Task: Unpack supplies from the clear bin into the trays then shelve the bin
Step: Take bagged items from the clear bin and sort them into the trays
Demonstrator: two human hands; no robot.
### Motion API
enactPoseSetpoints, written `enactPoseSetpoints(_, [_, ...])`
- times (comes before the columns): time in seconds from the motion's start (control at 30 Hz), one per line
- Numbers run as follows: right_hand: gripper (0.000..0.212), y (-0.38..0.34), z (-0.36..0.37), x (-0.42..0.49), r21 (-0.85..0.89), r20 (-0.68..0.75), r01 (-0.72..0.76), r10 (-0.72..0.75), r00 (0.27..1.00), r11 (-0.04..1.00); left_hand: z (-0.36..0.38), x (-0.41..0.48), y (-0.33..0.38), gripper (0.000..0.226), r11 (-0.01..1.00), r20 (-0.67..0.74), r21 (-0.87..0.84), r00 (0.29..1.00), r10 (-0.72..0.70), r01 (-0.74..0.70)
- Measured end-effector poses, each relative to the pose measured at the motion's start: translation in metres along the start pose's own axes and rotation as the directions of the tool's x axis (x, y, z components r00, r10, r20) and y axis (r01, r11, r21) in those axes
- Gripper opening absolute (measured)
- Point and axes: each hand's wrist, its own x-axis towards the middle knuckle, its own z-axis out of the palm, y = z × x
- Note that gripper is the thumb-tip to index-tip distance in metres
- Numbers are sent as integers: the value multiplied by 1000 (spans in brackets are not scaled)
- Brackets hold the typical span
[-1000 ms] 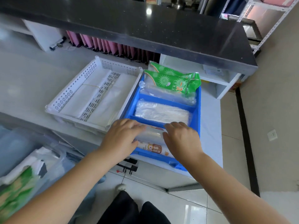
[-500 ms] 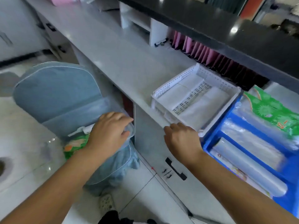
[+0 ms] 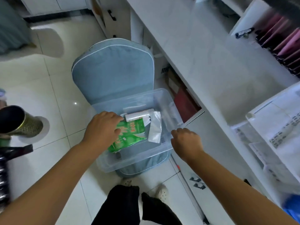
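The clear bin (image 3: 139, 157) rests on a blue cushioned chair (image 3: 112, 70) beside the counter. Inside lie a green packet (image 3: 129, 135), a white roll (image 3: 138, 116) and a silvery plastic bag (image 3: 155, 127). My left hand (image 3: 102, 127) reaches into the bin, its fingers resting on the green packet; I cannot tell whether it grips. My right hand (image 3: 186, 142) hovers at the bin's right rim, fingers curled and holding nothing. The white tray (image 3: 250, 116) shows at the right edge on the counter, and a corner of the blue tray (image 3: 292, 207) sits at lower right.
The white counter (image 3: 211, 54) runs diagonally along the right, with an open cubby holding a red item (image 3: 185, 101) under it. Pink folders (image 3: 285, 38) stand at the back. A dark waste bin (image 3: 17, 122) stands on the tiled floor at left. My feet (image 3: 146, 187) are below the chair.
My view swung left and down from the trays to the bin. My left hand went deeper into the bin onto the green packet; my right hand moved from the counter edge to the bin's rim.
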Motion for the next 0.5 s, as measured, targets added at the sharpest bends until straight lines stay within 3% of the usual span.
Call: enactPoseSetpoints(0.5, [29,0,169,207,155,236,81,-117,965,985,155,78,-64,38,956,241,-101,939,-245,276])
